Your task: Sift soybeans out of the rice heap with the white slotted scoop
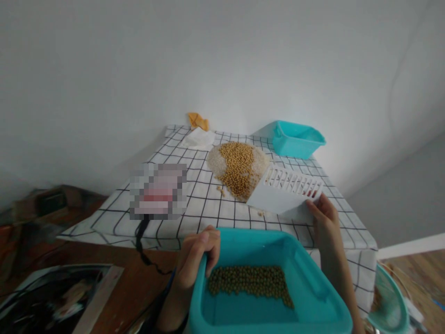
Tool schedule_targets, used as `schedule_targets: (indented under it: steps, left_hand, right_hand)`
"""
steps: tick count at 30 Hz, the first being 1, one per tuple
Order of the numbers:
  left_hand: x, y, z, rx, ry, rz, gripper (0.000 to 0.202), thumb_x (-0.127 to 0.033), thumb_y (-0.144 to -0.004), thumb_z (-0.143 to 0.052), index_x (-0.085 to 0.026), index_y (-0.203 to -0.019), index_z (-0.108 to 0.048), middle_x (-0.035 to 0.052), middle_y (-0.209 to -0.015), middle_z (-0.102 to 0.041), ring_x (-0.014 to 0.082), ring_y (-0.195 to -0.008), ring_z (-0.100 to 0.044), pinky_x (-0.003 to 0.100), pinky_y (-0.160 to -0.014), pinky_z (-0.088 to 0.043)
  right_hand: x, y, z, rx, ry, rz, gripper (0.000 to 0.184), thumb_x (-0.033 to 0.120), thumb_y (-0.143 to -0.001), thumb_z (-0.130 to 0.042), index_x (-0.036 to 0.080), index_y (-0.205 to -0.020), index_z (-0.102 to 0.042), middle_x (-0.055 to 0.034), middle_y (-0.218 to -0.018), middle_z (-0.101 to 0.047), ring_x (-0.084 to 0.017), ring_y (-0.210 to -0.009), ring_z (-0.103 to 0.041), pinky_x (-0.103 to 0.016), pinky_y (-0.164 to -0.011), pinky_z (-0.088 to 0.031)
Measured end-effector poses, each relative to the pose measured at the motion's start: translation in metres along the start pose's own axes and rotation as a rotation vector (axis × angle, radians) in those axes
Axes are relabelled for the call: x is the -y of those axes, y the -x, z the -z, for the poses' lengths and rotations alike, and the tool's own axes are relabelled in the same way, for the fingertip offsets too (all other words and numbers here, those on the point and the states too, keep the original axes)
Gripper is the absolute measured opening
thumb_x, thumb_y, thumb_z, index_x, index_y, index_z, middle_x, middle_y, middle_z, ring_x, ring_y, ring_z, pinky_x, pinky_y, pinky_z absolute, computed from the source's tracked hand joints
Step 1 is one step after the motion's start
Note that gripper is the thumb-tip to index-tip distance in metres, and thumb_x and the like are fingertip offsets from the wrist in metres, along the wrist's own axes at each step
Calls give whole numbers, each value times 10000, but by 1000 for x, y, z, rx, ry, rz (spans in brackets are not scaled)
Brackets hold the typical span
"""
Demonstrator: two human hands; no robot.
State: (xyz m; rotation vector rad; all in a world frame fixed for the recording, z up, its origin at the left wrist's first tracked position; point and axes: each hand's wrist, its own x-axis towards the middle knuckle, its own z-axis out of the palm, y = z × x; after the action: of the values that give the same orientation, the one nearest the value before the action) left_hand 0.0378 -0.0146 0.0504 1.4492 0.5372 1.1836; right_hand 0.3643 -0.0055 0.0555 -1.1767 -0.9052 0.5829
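My left hand (199,253) is closed over the left rim of a turquoise plastic bin (313,287) in front of the table. A layer of round beans (248,280) lies on the bin's floor. My right hand (325,213) grips the right end of a flat white slotted plastic panel (281,199), thumb on its near face. The panel's left corner meets the edge of a heap of yellow soybeans (238,162). Pale, rice-like grains (216,160) lie on both sides of the soybeans.
A second turquoise bin (299,144) stands at the table's back right. White (199,138) and orange (198,121) cloth-like items lie at the back left. A blurred-out object (158,191) with a dark cord sits at left. A green basket (391,301) is beside the table.
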Motion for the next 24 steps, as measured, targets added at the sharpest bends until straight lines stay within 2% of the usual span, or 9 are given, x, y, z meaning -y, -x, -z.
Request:
schedule_targets:
  steps: [4, 9, 15, 20, 24]
  left_hand:
    - [0, 0, -1, -11, -6, -3, 639, -312, -1081, -236, -233, -471, -409, -19, -453, -404, 193, -534, -412, 415, -810, -317]
    - [0, 0, -3, -40, -7, -14, 638, -327, -1078, -252, -236, -462, -393, -24, -438, -385, 187, -515, -385, 409, -801, -320]
    - [-2, 0, -2, 1, -15, -22, 639, -329, -1087, -248, -230, -478, -411, -24, -456, -407, 183, -530, -404, 398, -800, -325]
    - [-2, 0, -2, -6, -21, -25, 631, -315, -1084, -243, -234, -479, -403, -25, -455, -406, 185, -529, -430, 402, -843, -336]
    - [-1, -2, -2, 3, 2, -54, 631, -295, -1084, -234, -226, -483, -413, -26, -451, -406, 177, -522, -412, 395, -791, -336]
  right_hand:
    - [-1, 2, 4, 36, 32, 15, 293, 373, -748, -826, 236, -1000, -761, -33, -1006, -782, -230, -925, -693, -325, -825, -525]
    - [-1, 9, -1, 72, 46, -34, 291, 384, -775, -827, 272, -1033, -752, -19, -998, -770, -226, -884, -687, -331, -795, -531]
    - [8, 15, -6, 122, 59, -11, 216, 361, -828, -782, 296, -1031, -749, -16, -986, -762, -228, -894, -670, -319, -769, -516]
    - [18, 21, -10, 110, 93, -26, 205, 377, -804, -802, 283, -980, -756, -22, -960, -765, -216, -836, -658, -303, -724, -506]
    - [23, 26, -11, 116, 113, -67, 217, 398, -786, -819, 273, -951, -755, -29, -951, -766, -198, -779, -640, -281, -650, -480]
